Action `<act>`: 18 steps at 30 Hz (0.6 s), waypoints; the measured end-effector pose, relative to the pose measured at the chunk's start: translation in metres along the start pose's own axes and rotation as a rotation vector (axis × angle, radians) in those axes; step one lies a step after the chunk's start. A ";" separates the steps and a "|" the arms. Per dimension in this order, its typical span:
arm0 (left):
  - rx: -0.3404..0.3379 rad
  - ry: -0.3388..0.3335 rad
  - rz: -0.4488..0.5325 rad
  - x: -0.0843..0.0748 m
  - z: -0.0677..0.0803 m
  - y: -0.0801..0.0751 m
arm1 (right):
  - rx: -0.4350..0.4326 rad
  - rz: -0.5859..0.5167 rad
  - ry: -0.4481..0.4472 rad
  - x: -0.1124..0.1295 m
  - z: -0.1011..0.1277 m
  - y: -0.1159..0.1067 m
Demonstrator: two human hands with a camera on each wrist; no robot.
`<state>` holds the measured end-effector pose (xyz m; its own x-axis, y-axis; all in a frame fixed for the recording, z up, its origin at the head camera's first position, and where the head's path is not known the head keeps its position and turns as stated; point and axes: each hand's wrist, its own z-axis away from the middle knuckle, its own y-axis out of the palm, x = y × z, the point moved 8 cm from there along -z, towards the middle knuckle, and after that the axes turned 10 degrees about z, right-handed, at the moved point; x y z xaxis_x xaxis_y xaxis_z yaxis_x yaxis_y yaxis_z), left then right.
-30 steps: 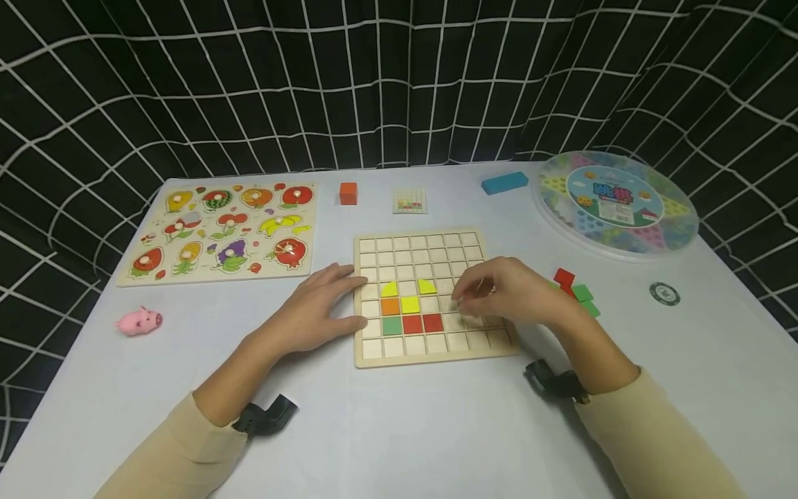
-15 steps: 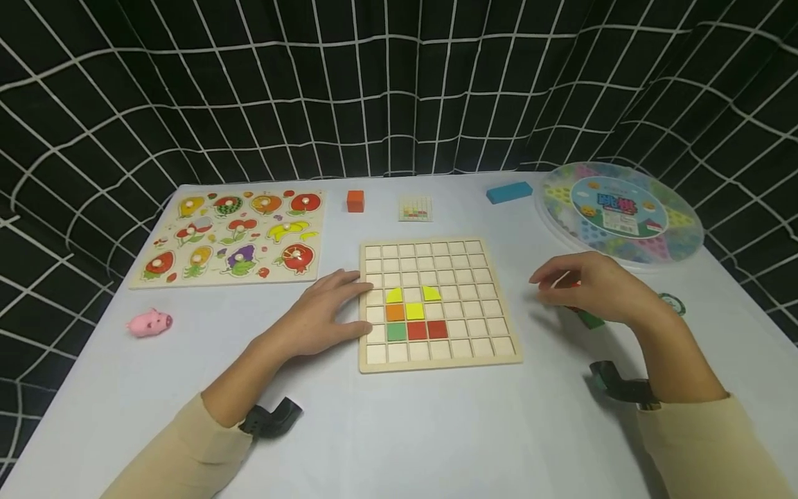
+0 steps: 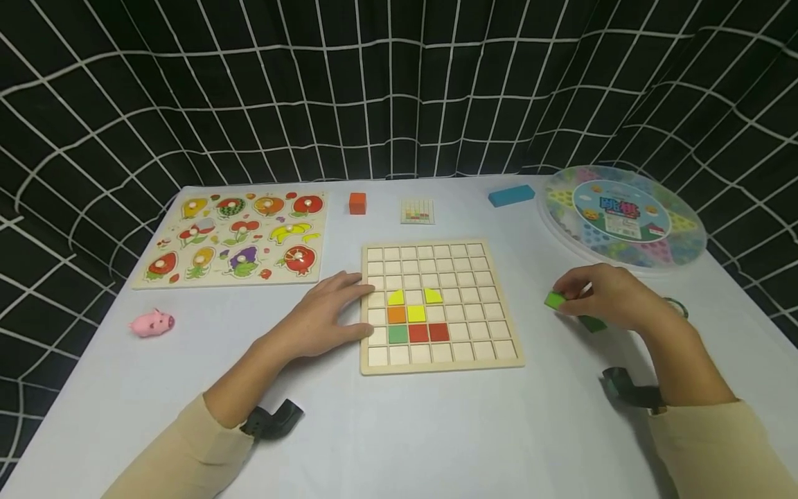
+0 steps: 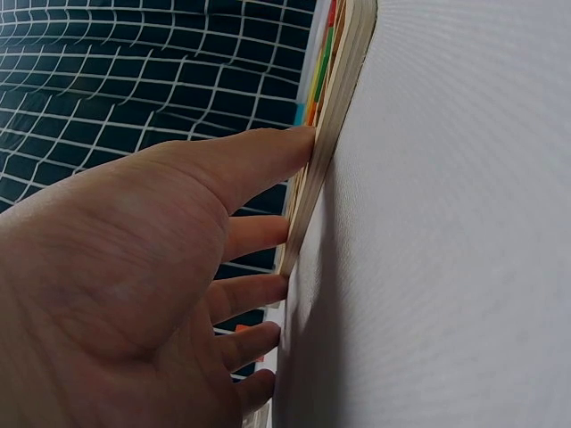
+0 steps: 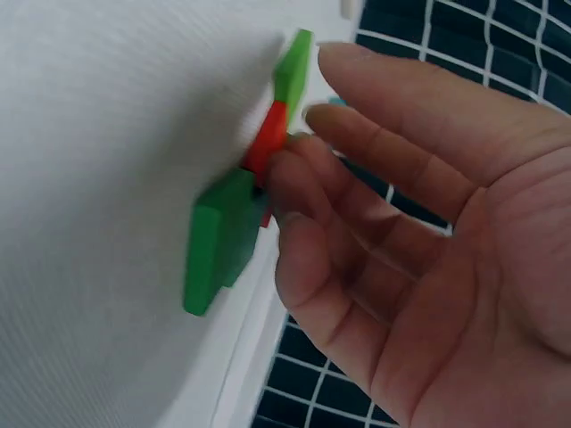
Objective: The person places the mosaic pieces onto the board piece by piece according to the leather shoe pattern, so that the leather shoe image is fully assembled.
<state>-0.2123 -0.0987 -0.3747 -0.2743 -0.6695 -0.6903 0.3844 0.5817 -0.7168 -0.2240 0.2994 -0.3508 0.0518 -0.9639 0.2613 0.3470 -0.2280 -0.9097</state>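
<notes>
A wooden grid board lies mid-table and holds yellow, orange, green and red tiles in its lower left part. My left hand lies flat on the table, its straight fingers against the board's left edge. To the right of the board, my right hand is over a small pile of loose tiles. Its fingertips pinch a green tile. A red tile touches its fingers, and another green tile lies under the hand.
A fruit peg puzzle and a pink pig are at the left. An orange cube, a small pattern card and a blue block stand at the back. A round clear game box sits at the back right.
My right hand left the board, moved right to the loose tiles and took hold of a green tile. The left hand stayed at the board's edge.
</notes>
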 end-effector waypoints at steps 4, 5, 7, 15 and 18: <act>-0.001 0.004 -0.004 0.001 0.000 0.000 | -0.025 0.056 -0.013 0.005 -0.005 0.001; -0.002 0.008 -0.007 0.000 0.001 0.001 | -0.029 0.067 -0.016 0.007 -0.006 0.001; -0.002 0.006 -0.006 0.001 0.001 0.000 | -0.029 0.077 -0.020 0.008 -0.007 0.001; -0.002 0.009 -0.006 0.000 0.000 0.000 | -0.059 -0.062 -0.064 0.018 -0.005 0.001; -0.001 0.003 -0.006 0.001 -0.001 0.000 | -0.074 -0.149 -0.101 0.030 -0.005 0.000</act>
<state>-0.2129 -0.0985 -0.3755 -0.2792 -0.6719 -0.6860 0.3818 0.5779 -0.7213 -0.2271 0.2693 -0.3446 0.0999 -0.9006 0.4229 0.2885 -0.3806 -0.8786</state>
